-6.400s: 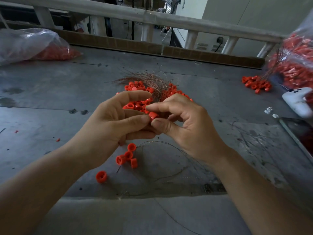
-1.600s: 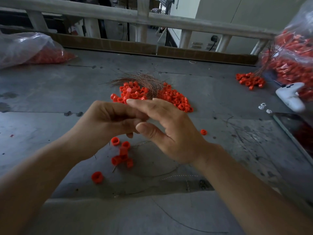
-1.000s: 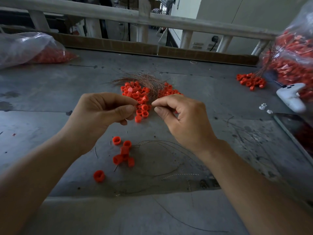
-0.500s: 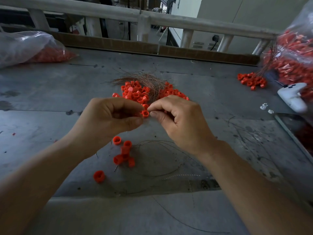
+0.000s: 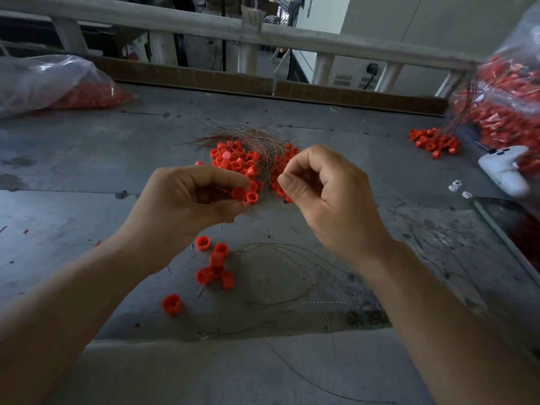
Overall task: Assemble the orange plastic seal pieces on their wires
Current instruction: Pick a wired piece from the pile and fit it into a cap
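Observation:
My left hand (image 5: 187,200) pinches a small orange seal piece (image 5: 239,192) between thumb and forefinger above the grey table (image 5: 87,159). A hand's width to the right, my right hand (image 5: 327,197) has thumb and forefinger pinched together, seemingly on a thin wire too fine to see. Behind both hands lies a pile of orange seal pieces (image 5: 233,162) with a bundle of copper wires (image 5: 257,138) across it. Several seal pieces on wires (image 5: 214,264) lie below my hands, and a single orange piece (image 5: 171,304) sits nearer me.
A clear bag of orange parts (image 5: 52,83) lies at the far left, a bigger bag (image 5: 508,97) at the right. A small heap of orange pieces (image 5: 434,140), a white controller (image 5: 505,171) and a dark tray edge (image 5: 502,229) are on the right. Loose wires (image 5: 292,276) curl near the front.
My hands, touching at the fingertips half a second ago, have drawn apart sideways. The orange piece stays in my left fingers.

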### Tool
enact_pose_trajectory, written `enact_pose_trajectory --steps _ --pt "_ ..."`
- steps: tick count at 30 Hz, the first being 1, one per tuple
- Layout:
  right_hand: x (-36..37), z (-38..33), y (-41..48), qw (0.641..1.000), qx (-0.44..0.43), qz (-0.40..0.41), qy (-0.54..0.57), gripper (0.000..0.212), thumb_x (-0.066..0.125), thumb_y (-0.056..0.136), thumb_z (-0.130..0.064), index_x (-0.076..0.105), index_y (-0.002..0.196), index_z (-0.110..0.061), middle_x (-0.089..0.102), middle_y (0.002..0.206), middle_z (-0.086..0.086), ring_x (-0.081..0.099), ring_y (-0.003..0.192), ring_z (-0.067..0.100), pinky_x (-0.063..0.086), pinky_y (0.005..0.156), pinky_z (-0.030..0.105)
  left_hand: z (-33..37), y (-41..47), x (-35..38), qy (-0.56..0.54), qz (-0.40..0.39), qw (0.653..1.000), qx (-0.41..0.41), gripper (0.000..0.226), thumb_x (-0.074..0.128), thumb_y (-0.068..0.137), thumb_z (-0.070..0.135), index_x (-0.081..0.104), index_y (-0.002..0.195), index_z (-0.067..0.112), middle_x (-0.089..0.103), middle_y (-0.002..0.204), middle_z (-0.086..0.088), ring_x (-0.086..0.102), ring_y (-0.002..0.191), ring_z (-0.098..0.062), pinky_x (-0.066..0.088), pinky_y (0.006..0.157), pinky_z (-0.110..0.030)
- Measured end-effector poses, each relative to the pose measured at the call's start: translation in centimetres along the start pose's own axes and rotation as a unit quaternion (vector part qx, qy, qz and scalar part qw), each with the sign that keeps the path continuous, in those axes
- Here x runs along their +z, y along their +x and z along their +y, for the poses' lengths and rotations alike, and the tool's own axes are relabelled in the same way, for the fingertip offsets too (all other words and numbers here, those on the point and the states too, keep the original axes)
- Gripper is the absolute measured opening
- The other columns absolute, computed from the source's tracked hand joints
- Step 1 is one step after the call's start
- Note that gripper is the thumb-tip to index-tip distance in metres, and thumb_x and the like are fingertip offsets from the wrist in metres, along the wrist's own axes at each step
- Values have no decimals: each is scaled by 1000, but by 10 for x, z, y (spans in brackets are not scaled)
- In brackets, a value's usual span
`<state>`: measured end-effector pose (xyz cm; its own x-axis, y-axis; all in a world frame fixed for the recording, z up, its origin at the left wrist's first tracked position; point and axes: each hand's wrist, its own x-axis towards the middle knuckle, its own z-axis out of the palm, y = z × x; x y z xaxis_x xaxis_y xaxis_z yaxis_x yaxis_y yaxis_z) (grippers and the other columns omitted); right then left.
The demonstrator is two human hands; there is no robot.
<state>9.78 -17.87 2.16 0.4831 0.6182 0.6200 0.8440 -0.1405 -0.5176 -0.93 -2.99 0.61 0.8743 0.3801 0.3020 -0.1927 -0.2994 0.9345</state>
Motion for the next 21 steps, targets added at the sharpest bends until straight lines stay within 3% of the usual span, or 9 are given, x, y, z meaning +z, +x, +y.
enact_pose_trajectory --steps 4,9,15,21 --pt "0 -2 -2 1000 -2 -19 11 10 56 84 -18 51 76 -17 45 72 -17 45 67 -2 37 63 8 0 0 0 8 -10 1000 -3 28 68 55 21 69 81 31 72 76 -3 65 56 -9 51 59 -13" --pt "3 -3 -4 999 1 -44 20 12 57 85 -16 49 77 -18 45 72 -16 44 65 -2 37 63 8 0 0 1 -21 -22 1000 0 32 70 52 30 68 84 25 71 78 0 66 63 -17 54 61 -19" --pt "5 -3 -5 998 0 -58 16 12 57 84 -17 48 76 -19 44 72 -18 43 64 -3 36 62 7 0 0 3 -54 -40 998 -3 25 62 62 10 66 87 15 73 78 2 69 69 -8 52 63 -14" --pt "6 -3 -6 998 1 -52 30 8 55 83 -17 56 76 -13 47 73 -14 44 66 -3 35 63 6 3 -3 4 -44 -47 998 4 32 62 60 13 66 90 22 72 78 11 67 69 -2 49 63 -9"
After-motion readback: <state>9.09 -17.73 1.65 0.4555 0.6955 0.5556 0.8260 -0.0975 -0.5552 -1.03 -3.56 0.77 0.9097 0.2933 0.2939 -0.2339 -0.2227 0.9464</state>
